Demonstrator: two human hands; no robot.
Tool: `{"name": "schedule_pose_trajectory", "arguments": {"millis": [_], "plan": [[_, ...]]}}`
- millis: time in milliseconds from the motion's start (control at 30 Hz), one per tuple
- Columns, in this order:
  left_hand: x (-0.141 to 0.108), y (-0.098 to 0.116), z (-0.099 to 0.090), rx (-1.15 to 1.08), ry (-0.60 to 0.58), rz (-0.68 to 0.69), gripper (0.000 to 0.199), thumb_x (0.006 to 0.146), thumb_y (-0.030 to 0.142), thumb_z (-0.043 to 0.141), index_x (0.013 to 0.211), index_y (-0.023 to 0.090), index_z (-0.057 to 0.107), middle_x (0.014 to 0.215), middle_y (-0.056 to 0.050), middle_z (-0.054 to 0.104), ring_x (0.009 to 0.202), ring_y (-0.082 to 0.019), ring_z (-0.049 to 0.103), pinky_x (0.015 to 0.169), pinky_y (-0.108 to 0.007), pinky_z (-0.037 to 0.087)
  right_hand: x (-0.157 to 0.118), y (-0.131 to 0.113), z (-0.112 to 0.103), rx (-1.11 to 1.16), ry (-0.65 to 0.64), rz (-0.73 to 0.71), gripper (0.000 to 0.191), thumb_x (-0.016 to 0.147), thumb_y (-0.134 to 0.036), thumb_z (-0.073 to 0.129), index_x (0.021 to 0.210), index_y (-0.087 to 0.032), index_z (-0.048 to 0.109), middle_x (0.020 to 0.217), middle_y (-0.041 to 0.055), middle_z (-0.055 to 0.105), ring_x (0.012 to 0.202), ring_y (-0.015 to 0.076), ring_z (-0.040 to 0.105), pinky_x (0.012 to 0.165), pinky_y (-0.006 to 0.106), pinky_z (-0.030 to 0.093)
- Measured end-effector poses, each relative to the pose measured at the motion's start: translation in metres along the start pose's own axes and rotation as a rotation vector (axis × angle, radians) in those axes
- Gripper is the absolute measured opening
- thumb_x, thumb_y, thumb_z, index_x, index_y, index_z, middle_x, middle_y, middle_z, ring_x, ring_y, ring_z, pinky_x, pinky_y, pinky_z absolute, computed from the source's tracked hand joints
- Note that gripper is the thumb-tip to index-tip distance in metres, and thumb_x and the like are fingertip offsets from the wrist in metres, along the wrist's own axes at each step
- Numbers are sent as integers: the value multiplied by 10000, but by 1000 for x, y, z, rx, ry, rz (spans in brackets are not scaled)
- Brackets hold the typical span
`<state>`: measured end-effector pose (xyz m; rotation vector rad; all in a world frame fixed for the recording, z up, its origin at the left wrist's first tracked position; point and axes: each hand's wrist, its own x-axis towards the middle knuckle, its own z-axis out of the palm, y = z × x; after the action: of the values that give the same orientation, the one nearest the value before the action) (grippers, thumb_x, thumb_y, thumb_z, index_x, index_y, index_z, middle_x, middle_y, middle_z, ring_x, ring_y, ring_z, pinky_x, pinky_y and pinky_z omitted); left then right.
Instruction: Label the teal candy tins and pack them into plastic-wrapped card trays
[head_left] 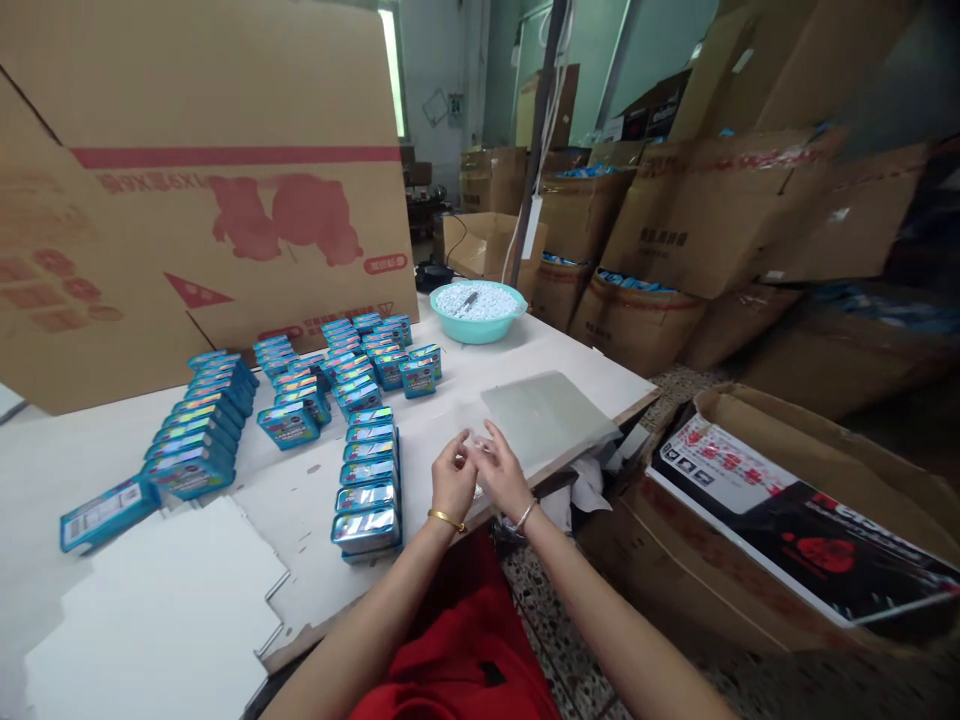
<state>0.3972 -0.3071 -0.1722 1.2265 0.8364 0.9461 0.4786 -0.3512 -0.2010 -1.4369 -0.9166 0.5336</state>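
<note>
My left hand [453, 478] and my right hand [502, 476] meet at the table's front edge, fingers pinched together. Between the fingertips is a thin piece of clear plastic film [469, 416]; whether it is a bag or a single sheet I cannot tell. Just beyond my right hand lies a flat stack of clear plastic film [555, 415]. To the left of my left hand stands a row of small blue tins [367, 500] with shiny sides. More blue tins with printed faces [289, 425] fill the table farther back.
A turquoise basin [480, 330] of small pale pieces stands at the back. A large carton [300, 110] walls off the left rear. White card sheets [165, 610] lie front left, beside a tin lying flat [109, 515]. An open carton [795, 500] stands at right.
</note>
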Motion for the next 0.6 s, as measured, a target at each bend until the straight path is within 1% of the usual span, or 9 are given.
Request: {"name": "schedule_pose_trajectory", "arguments": {"millis": [100, 167, 233, 300, 333, 400, 467, 533, 600], "plan": [[-1, 10, 0, -3, -33, 29, 319, 648, 391, 698, 615, 158, 483, 1222, -132, 610, 727, -141, 650, 635, -285, 549, 6, -10, -11, -105, 84, -51, 455, 896, -510, 427, 1130, -169, 619, 1092, 141, 683, 1034, 260, 636, 894, 419, 511], [-3, 18, -2, -46, -31, 26, 368, 670, 417, 688, 610, 161, 431, 1303, -144, 555, 771, -156, 665, 644, -288, 549, 10, -30, -27, -175, 144, -144, 436, 922, -487, 386, 1046, -173, 661, 1057, 128, 698, 1020, 258, 643, 897, 421, 513], [-7, 28, -3, -101, -37, -4, 406, 682, 452, 687, 621, 166, 404, 1258, -153, 582, 820, -188, 677, 659, -301, 551, 10, -63, -45, -242, 309, -271, 423, 952, -427, 344, 1111, -175, 644, 1077, 119, 692, 1023, 245, 640, 907, 428, 511], [-15, 45, -5, -125, -92, -37, 415, 703, 480, 673, 631, 168, 408, 1145, -147, 640, 845, -208, 682, 677, -312, 552, 5, -101, -57, -359, 453, -465, 395, 963, -328, 346, 1276, -201, 552, 1275, 97, 595, 1183, 238, 550, 1017, 464, 434], [-20, 55, -8, -101, -150, -43, 396, 717, 483, 664, 646, 165, 439, 1085, -139, 663, 838, -207, 682, 682, -313, 551, 1, -119, -58, -424, 444, -571, 414, 959, -275, 345, 1342, -215, 491, 1363, 78, 522, 1262, 241, 480, 1068, 488, 379], [-30, 78, -21, 22, -264, 6, 334, 723, 459, 678, 739, 154, 543, 1010, -117, 685, 805, -189, 678, 688, -302, 545, -7, -143, -51, -534, 319, -698, 494, 935, -176, 334, 1421, -253, 385, 1440, 34, 436, 1345, 240, 374, 1113, 512, 317], [-36, 99, -47, 166, -255, 124, 359, 708, 429, 709, 920, 158, 610, 957, -91, 694, 762, -169, 669, 674, -283, 534, -13, -144, -33, -629, 140, -719, 566, 898, -105, 339, 1438, -273, 356, 1417, 21, 466, 1354, 247, 356, 1114, 524, 315], [-31, 110, -85, 219, -69, 245, 444, 709, 438, 708, 1047, 172, 598, 894, -63, 693, 740, -161, 664, 653, -268, 521, -16, -124, -9, -710, -6, -652, 581, 862, -64, 355, 1409, -249, 416, 1340, 52, 546, 1306, 268, 416, 1085, 524, 350], [-17, 105, -127, 195, 180, 271, 445, 740, 495, 654, 1033, 166, 594, 855, -53, 686, 738, -158, 660, 643, -259, 506, -16, -91, 17, -773, -101, -550, 540, 839, -44, 368, 1336, -196, 516, 1264, 97, 602, 1224, 289, 489, 1034, 508, 400]]}}
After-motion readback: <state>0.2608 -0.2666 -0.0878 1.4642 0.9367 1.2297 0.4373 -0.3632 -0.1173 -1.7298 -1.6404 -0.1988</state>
